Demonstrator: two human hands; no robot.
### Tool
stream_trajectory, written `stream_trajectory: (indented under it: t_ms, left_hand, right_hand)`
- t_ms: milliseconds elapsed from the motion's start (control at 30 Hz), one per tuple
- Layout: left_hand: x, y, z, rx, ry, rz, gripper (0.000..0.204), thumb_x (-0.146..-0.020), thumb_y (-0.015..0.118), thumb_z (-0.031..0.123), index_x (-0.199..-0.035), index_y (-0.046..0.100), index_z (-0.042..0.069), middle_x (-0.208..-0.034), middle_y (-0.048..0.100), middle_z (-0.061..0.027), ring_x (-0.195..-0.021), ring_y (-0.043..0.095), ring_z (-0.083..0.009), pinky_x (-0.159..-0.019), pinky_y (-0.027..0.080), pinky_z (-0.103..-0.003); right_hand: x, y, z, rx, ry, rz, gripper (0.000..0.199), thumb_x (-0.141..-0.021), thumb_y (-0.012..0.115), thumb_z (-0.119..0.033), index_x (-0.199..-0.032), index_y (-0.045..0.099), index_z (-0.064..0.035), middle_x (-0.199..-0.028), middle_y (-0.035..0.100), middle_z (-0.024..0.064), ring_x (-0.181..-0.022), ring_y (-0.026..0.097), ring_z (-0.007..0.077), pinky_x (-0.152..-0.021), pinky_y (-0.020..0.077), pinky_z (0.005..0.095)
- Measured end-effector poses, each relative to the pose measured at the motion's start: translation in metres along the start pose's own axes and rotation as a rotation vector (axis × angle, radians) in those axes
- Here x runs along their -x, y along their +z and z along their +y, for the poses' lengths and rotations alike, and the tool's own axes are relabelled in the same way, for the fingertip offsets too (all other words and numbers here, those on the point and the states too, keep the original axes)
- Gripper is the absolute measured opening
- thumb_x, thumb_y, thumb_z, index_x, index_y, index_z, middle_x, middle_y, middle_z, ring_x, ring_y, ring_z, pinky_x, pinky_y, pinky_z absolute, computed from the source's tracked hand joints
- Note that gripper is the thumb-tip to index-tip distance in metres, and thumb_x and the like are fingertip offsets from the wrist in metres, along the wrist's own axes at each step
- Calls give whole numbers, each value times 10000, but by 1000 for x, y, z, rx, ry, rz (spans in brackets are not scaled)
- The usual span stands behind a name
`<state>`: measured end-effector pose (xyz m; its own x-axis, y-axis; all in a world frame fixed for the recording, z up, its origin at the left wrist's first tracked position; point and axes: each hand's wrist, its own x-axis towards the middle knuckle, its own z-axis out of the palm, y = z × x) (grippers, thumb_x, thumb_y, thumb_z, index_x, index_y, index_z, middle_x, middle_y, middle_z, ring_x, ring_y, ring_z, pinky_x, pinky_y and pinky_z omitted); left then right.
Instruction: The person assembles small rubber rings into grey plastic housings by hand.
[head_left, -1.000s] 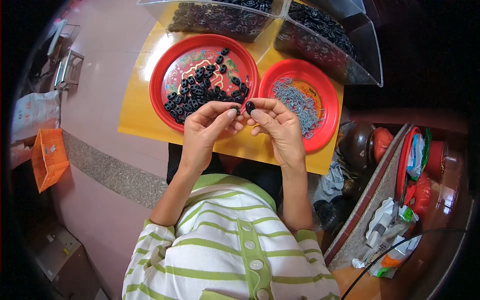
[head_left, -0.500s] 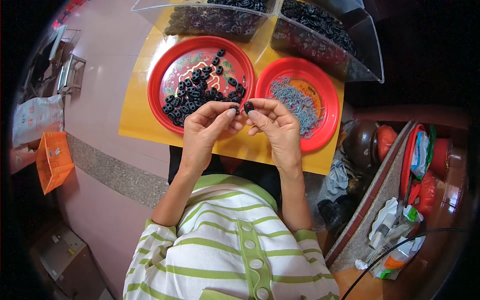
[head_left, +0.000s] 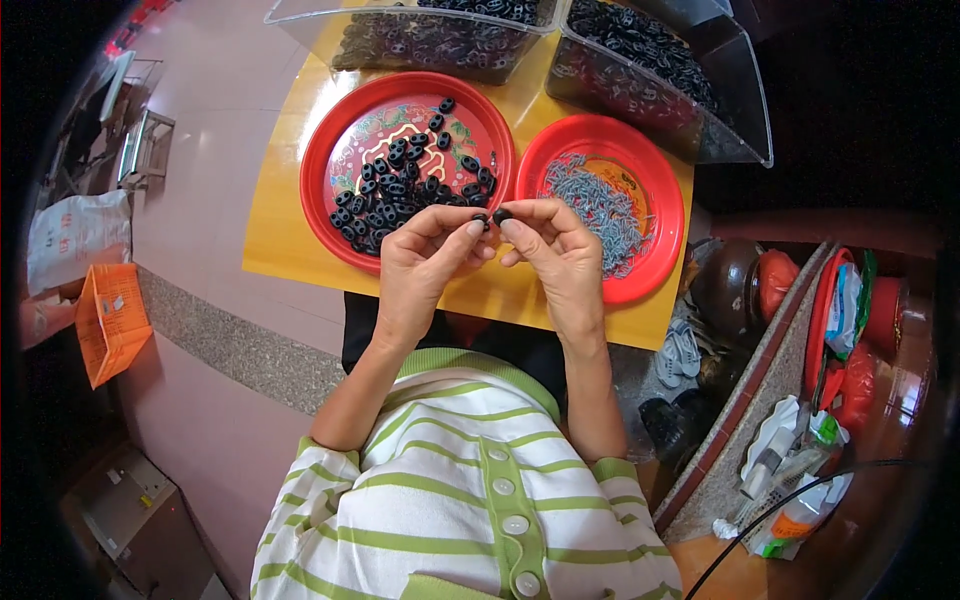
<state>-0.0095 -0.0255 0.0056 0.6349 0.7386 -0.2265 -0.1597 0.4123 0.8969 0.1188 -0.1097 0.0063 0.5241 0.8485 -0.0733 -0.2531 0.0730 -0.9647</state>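
Observation:
My left hand (head_left: 425, 260) and my right hand (head_left: 553, 255) meet fingertip to fingertip above the near edge of a yellow table (head_left: 280, 210). Between the fingertips sits a small black oval part (head_left: 500, 215), pinched by my right thumb and forefinger, with my left fingertips touching a second small black piece (head_left: 481, 219) right beside it. Just beyond my left hand lies a red plate (head_left: 325, 160) holding several black oval parts (head_left: 395, 190). Beyond my right hand a smaller red plate (head_left: 660, 240) carries a heap of small grey metal pieces (head_left: 600, 205).
Two clear plastic bins stand at the table's far side, one (head_left: 430, 40) left and one (head_left: 660, 70) right, both full of black parts. An orange crate (head_left: 110, 320) and a white sack (head_left: 75, 235) lie on the floor at left. Red containers and bottles (head_left: 850, 330) crowd the right.
My hands have stayed together at the same spot, fingers shifting only slightly around the small black part. The view has drifted a little.

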Motion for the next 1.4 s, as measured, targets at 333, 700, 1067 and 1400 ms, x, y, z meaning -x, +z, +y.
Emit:
stream_trajectory:
  t_ms: [333, 700, 1067, 1400]
  left_hand:
    - [-2, -1, -2, -32, 31, 1, 171, -898, 583, 71, -1032, 628, -25, -865, 674, -72, -747, 623, -87, -704, 505, -208]
    - [-3, -6, 1, -54, 4, -10, 188, -890, 597, 67, -1039, 643, -39, -840, 666, -63, -736, 613, -83, -697, 496, -202]
    - [-10, -10, -7, -8, 12, -61, 199, -886, 601, 56, -1056, 642, -39, -858, 665, -62, -742, 621, -90, -697, 496, -199]
    - [-8, -6, -3, 186, -68, -6, 163, -892, 597, 103, -976, 643, -29, -878, 672, -101, -773, 654, -140, -691, 540, -248]
  right_hand:
    - [1, 3, 2, -93, 57, -24, 171, -874, 618, -55, -1027, 604, 20, -928, 650, 66, -789, 614, 83, -661, 509, 203]
    - [1, 6, 4, -9, 13, -20, 169, -883, 600, -37, -1035, 603, 36, -899, 629, 52, -735, 581, 69, -667, 498, 196]
    - [1, 19, 13, -40, -56, 69, 150, -892, 574, -4, -1028, 605, 50, -903, 601, 46, -745, 585, 78, -676, 499, 202]
    - [-1, 20, -10, 549, -317, 49, 204, -808, 644, -1, -1011, 635, -6, -857, 586, 74, -710, 611, 120, -611, 507, 253]
